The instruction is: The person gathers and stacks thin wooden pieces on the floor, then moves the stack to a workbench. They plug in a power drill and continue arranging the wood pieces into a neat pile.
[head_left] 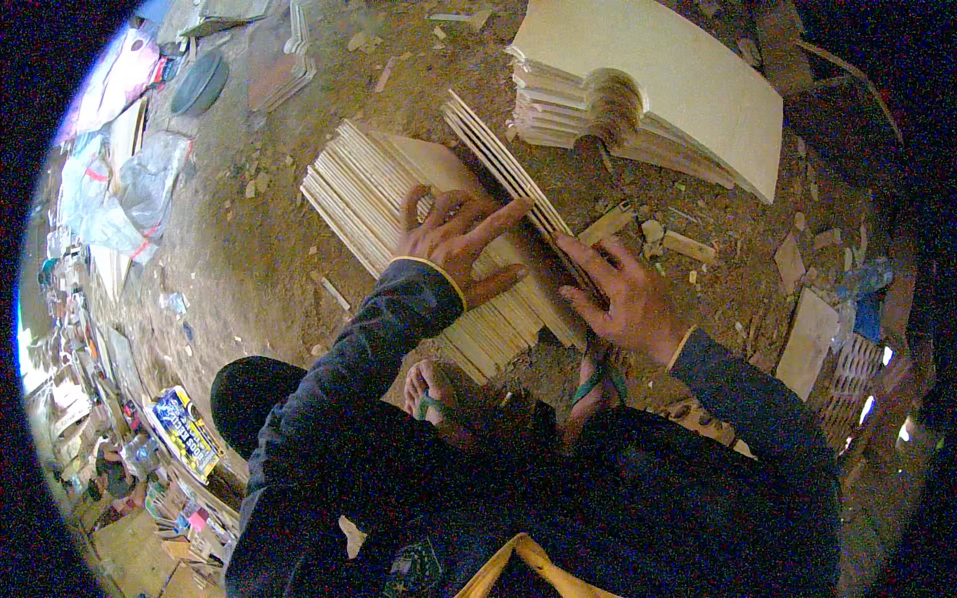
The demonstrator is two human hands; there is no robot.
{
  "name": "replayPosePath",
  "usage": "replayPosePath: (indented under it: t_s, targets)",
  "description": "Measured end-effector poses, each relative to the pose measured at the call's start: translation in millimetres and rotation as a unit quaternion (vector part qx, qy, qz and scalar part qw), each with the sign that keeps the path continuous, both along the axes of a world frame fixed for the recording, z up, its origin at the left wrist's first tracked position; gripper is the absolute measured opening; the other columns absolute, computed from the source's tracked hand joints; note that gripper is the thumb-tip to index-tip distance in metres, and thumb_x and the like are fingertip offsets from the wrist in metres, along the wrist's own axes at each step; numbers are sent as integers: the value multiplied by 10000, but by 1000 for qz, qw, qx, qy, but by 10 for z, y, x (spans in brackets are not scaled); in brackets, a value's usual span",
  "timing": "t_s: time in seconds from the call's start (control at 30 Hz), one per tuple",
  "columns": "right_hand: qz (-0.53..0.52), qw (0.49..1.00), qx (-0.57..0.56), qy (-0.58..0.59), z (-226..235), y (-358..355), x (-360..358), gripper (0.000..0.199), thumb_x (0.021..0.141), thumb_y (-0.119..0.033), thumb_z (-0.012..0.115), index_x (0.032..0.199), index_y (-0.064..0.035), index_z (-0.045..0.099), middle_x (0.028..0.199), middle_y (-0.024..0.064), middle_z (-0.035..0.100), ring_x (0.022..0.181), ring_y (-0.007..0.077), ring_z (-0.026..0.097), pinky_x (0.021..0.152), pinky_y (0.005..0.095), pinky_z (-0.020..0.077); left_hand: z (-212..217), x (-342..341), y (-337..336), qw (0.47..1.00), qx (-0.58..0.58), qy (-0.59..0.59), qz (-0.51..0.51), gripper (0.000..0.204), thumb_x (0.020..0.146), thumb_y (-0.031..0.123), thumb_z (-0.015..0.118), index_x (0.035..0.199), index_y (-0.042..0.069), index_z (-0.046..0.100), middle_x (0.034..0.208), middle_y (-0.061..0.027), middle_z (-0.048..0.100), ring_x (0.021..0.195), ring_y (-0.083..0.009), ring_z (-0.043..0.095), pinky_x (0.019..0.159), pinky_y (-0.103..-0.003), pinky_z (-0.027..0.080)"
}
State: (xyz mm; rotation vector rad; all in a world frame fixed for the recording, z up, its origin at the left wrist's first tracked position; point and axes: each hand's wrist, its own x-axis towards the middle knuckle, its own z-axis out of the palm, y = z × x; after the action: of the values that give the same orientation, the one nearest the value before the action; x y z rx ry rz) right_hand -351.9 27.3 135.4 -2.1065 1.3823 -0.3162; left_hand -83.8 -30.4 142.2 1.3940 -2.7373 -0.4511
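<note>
A small set of thin wooden boards (pixel 498 154) stands on edge, slanting from far left to near right. My right hand (pixel 638 309) grips its near end, with the index finger along the top edges and the thumb lower down. My left hand (pixel 454 239) is spread open over a larger row of pale wooden boards (pixel 344 199), which leans beside the set. Its index finger reaches across to touch the top edges of the standing boards. The palm hides part of the row beneath.
A stack of large pale boards (pixel 688 85) with a round notch lies at the far right. Wood scraps (pixel 688 246) litter the dirt floor (pixel 229 289). Plastic sheeting (pixel 150 189) and a dark round lid-like object (pixel 199 84) lie left. My sandalled feet (pixel 434 389) are close to the row.
</note>
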Motion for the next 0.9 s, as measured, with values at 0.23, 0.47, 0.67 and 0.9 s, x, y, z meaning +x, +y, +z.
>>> replayPosePath:
  t_s: [0.23, 0.47, 0.67, 0.9]
  targets:
    - [-22, 998, 48, -37, -25, -67, -34, 642, 921, -365, 689, 1504, -195, 478, 1290, 199, 599, 1140, 416, 593, 949, 486, 534, -83, 6, -5, 999, -31, 31, 9, 753, 861, 623, 650, 1515, 318, 432, 1273, -83, 639, 1289, -335, 519, 1139, -641, 206]
    - [-11, 999, 7, -31, 7, -28, -24, 676, 899, -389, 710, 1506, -200, 480, 1177, 217, 598, 1079, 423, 606, 911, 490, 540, -72, 6, 10, 1000, -16, 0, -4, 757, 886, 625, 615, 1556, 388, 356, 1305, -94, 613, 1296, -344, 511, 1134, -653, 199]
    - [-9, 996, 77, -50, 121, -65, 31, 694, 899, -393, 708, 1521, -207, 463, 1140, 226, 594, 1059, 435, 609, 913, 492, 536, -101, -21, -29, 999, 35, -34, -18, 751, 899, 611, 605, 1569, 442, 312, 1302, -93, 614, 1316, -341, 495, 1137, -662, 184]
    - [-21, 997, 25, -63, 13, -73, 7, 683, 929, -396, 674, 1532, -175, 442, 1275, 220, 594, 1146, 431, 587, 995, 479, 501, -65, -3, 13, 999, 30, 16, 2, 750, 885, 614, 615, 1556, 421, 342, 1346, -61, 614, 1359, -336, 462, 1163, -674, 151]
